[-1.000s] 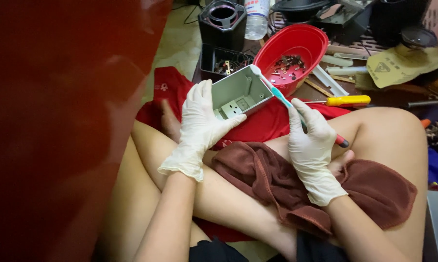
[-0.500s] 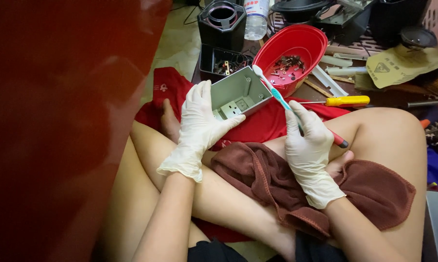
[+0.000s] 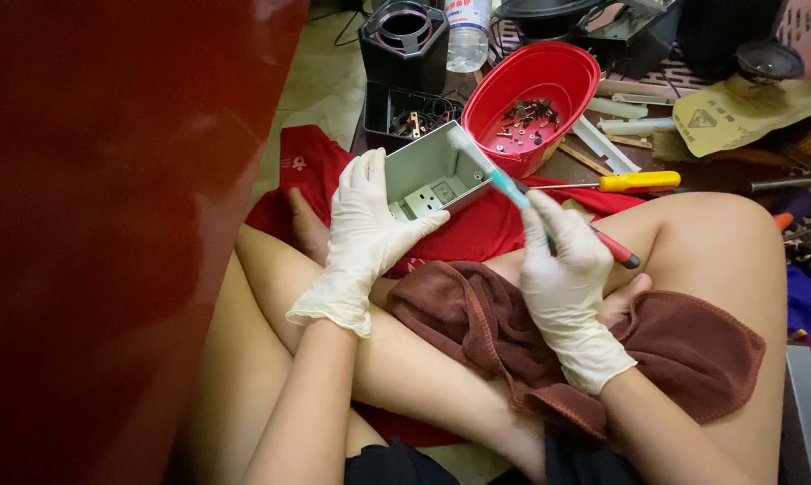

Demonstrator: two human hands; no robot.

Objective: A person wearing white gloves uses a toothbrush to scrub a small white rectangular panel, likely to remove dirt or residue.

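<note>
Person sits cross-legged, both hands in white gloves, centre of frame.

Left hand: fingers wrapped around the left side of a small grey metal box, holding it tilted with the open side facing the camera. Box sits just above centre of frame, over the red cloth. Cut-outs show in its inner floor.

Right hand: closed on a toothbrush, teal neck, dark red handle end sticking out lower right of the fist. Brush head is up at the box's upper right edge, touching or just inside the rim; cannot tell which.

Brown towel is draped over the lap, under the right wrist.

Upper centre: red bowl with small screws and bits inside, just beyond the box. Left of it a black tray with small parts, and behind that a black square fan housing. Clear bottle stands at the top edge between fan and bowl.

Right of the box: yellow-handled screwdriver lying flat, shaft pointing toward the toothbrush. White strips and sticks lie beyond it. Upper right: tan paper sheet with a dark round part resting above it.

Large blurred dark red surface fills the left third of the frame.
</note>
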